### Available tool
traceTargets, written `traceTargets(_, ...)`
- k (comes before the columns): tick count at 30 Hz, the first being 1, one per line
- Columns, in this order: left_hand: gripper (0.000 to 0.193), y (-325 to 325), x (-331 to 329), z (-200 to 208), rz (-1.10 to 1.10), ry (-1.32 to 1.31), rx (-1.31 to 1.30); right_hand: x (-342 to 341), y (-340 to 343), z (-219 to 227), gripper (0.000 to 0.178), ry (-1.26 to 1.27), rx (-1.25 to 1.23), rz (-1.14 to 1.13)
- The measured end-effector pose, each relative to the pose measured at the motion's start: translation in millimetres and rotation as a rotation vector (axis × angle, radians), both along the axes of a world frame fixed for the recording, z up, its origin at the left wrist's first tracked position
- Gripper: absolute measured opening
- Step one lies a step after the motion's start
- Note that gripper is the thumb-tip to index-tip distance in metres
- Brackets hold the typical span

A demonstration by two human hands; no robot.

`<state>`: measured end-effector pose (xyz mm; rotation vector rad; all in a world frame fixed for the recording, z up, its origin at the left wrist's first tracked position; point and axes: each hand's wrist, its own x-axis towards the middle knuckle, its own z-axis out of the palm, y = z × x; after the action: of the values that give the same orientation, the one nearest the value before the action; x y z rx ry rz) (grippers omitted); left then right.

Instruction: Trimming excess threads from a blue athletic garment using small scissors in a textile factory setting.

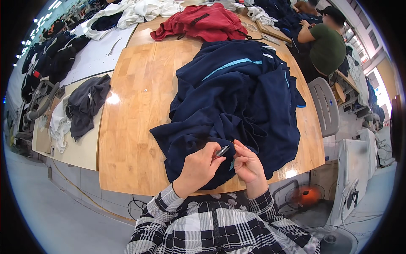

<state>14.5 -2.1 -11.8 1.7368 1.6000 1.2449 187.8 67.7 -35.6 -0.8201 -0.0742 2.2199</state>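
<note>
My left hand [198, 167] is closed around small metal thread snips [222, 150], their blades angled up and to the right. Just beside the tips, my right hand [249, 164] pinches thumb and forefinger together. What lies in that pinch is too small to make out. Both hands are over the near edge of a dark navy garment [224, 95] with light blue piping, which is spread in loose folds on the wooden table [131, 114]. A thin dark cord loops across the cloth beyond my right hand.
A heap of red cloth [203, 23] and white garments [146, 10] lie at the far side. A grey garment [88, 103] rests on a lower table at left. At right are a grey plastic chair [325, 106] and an orange-centred fan [308, 195]. A co-worker in green [329, 44] works at far right.
</note>
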Motion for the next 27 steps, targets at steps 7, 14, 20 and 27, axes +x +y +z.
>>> traceTargets(7,0.027,2.5,-0.2,-1.3,0.01,-0.104,-0.027,0.2,-2.0,0.8,0.022,0.068,-0.04,-0.041)
traceTargets(14,0.029,4.4,1.5,-1.8,-0.025,-0.18,-0.073,-12.2,-9.6,13.9,0.017,-0.176,0.183,-0.127)
traceTargets(20,0.029,5.3,1.6,0.7,-0.03,-0.243,-0.111,-14.5,-12.5,13.7,0.015,-0.207,0.283,-0.122)
traceTargets(27,0.029,6.0,1.2,0.9,-0.04,-0.271,-0.116,-18.6,-14.2,17.1,0.015,-0.272,0.335,-0.126)
